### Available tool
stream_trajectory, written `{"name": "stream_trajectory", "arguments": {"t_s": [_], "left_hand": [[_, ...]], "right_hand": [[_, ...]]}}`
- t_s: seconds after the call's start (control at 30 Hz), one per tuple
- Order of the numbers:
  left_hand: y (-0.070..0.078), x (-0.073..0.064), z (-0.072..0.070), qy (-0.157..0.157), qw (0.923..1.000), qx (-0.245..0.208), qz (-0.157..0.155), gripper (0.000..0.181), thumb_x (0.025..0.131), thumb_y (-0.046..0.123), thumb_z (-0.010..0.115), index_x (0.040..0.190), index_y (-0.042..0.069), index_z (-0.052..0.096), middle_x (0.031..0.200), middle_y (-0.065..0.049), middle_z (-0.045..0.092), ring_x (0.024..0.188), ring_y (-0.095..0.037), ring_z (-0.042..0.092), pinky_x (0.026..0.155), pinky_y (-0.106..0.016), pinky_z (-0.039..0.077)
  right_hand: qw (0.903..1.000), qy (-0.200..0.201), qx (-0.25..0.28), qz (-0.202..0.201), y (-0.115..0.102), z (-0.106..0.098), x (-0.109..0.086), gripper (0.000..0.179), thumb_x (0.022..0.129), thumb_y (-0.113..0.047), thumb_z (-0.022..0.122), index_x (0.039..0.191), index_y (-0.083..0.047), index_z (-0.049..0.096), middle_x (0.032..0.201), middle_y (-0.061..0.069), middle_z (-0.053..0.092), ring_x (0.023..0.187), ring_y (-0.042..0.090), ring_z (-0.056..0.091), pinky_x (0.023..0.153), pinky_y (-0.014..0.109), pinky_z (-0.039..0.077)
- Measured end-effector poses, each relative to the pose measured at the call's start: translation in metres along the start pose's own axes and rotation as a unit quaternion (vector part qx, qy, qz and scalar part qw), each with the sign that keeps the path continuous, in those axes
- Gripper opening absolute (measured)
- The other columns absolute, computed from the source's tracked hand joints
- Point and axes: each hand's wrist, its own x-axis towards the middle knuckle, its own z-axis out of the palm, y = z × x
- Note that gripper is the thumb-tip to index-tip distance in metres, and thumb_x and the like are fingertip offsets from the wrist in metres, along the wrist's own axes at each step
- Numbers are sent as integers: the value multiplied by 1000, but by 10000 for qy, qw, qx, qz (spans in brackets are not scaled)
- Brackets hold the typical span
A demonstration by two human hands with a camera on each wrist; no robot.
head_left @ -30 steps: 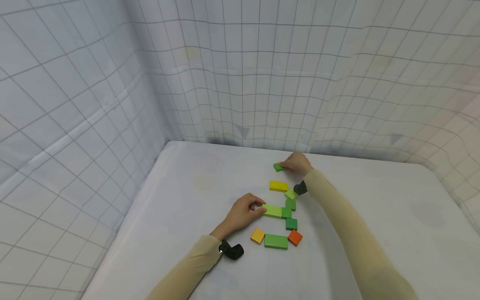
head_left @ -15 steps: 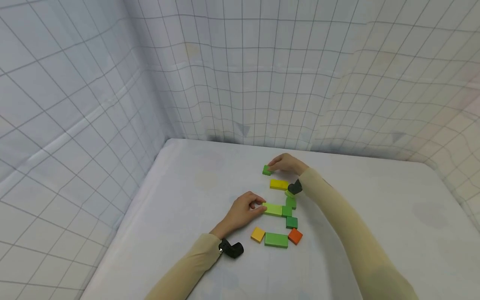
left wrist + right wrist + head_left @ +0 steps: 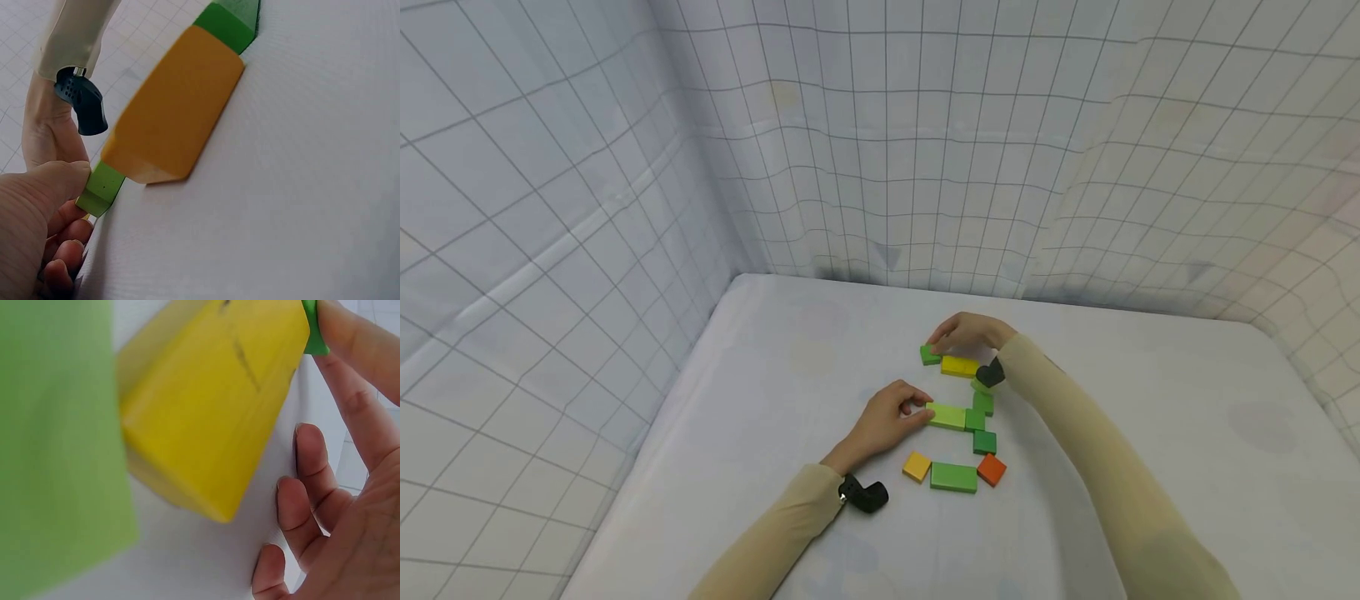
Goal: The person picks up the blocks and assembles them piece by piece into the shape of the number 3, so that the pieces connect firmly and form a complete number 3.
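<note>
My right hand [image 3: 967, 331] pinches a small green block [image 3: 929, 358] at the left end of a yellow block [image 3: 958, 367]. In the right wrist view the yellow block [image 3: 219, 394] lies close, and its green neighbour [image 3: 314, 328] shows only partly behind the thumb and index finger. The left hand [image 3: 883, 423] holds the left end of a long lime-green block [image 3: 947, 417] between thumb and fingers. That block's other end meets a small green block [image 3: 975, 420]. The left wrist view shows the thumb on the lime-green block [image 3: 103, 186].
Nearer me, an orange-yellow block [image 3: 917, 467], a long green block [image 3: 953, 477] and a red-orange block [image 3: 992, 469] form a row. A dark green block [image 3: 985, 442], another green one [image 3: 983, 404] and a pale green one [image 3: 981, 387] line the right side. White gridded cloth [image 3: 880, 167] walls the table.
My right hand has moved left and then nearer, carrying the small green block from behind the yellow block to its left end. The left hand stays on the lime-green block.
</note>
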Motion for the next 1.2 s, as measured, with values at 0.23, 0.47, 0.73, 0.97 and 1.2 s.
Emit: {"name": "stream_trajectory", "arguments": {"t_s": [0.23,0.47,0.73,0.97,1.2], "left_hand": [[0,0,0,-2,10000,26,6,21,90,27,68,105,14,70,91,7,56,73,-8,48,66,-25,41],[1,-1,0,-24,10000,28,-42,20,90,26,68,106,14,70,92,7,56,74,-8,48,67,-25,41],[1,0,0,8,10000,29,-30,20,89,27,69,105,14,70,91,7,56,74,-8,48,66,-24,41],[0,0,0,8,10000,2,-34,20,89,27,69,105,15,70,91,8,55,74,-8,48,67,-25,41],[1,0,0,-14,10000,-6,-26,20,89,27,69,105,14,70,91,8,56,73,-8,48,66,-25,41]], "right_hand": [[9995,-213,-9,-245,3,1,0,29,83,-37,73,108,-21,72,125,1,56,129,27,35,106,53,17],[9994,-226,-89,-254,3,2,1,28,85,-32,71,110,-18,71,121,0,59,127,24,37,107,52,15],[9987,-214,-322,-335,2,2,1,25,85,-33,71,106,-20,73,115,-3,61,126,24,37,106,54,14],[9984,-160,-440,-322,2,3,1,25,84,-38,71,103,-22,73,114,-5,61,128,26,35,105,56,13],[9984,-124,-438,-339,3,3,1,24,83,-38,72,102,-23,74,113,-5,62,130,29,32,105,58,12]]}}
